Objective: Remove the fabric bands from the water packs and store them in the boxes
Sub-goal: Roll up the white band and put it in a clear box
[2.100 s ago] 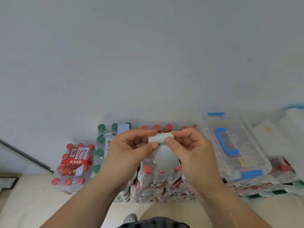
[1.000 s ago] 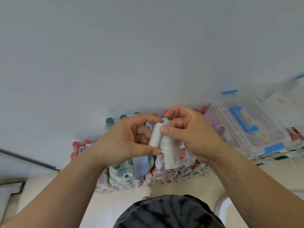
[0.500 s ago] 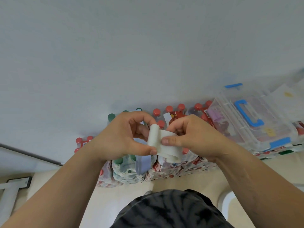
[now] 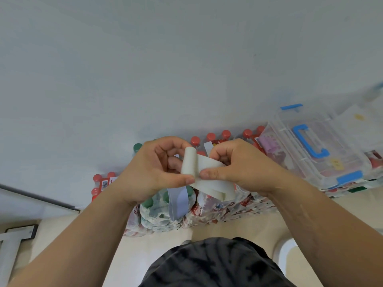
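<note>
We hold both bare forearms out before us; they come in from the lower corners and meet in the middle. Our left hand [image 4: 153, 172] has its fingers curled, and its thumb runs along below, the tip pressed to the rolled end of the white fabric band [image 4: 189, 162]. Our right hand [image 4: 238, 164] faces it, knuckles up and fingers folded under, the thumb pinching the band's loose strip. Our two thumb tips lie just beside each other.

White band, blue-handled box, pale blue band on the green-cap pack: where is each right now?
White band [image 4: 189, 162], head view, rolled end.
Blue-handled box [image 4: 348, 150], head view, clear lid.
Pale blue band [image 4: 178, 201], head view, middle of strip.
</note>
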The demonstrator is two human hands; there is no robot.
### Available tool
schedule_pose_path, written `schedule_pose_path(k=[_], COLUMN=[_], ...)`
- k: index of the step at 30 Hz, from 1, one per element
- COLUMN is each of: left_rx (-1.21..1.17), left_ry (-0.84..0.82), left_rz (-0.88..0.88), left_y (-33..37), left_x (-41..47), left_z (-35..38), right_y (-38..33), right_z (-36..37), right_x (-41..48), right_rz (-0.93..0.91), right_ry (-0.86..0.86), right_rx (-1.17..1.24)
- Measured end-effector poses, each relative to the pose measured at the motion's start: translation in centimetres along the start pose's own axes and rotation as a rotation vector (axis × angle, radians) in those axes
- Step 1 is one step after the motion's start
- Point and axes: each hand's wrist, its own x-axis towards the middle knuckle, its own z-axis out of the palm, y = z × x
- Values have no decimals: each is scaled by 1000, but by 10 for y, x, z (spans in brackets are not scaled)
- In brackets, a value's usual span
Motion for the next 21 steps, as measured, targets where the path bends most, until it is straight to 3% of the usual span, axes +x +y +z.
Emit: schedule_pose_path(k=[6,14,21], left_rx=[-10,-65,-101], left_ry=[88,58,51], left_rz=[1,28,34], left_y=[-1,-1,1], left_x=[1,0,-1], left_z=[-18,-15,-16], right_y=[8,11,15], right_z=[1,1,-4], right_x=[-2,2,7], right_rz=[-47,-56,-28], right_ry=[162,-31,55], right_rx=[116,168,197])
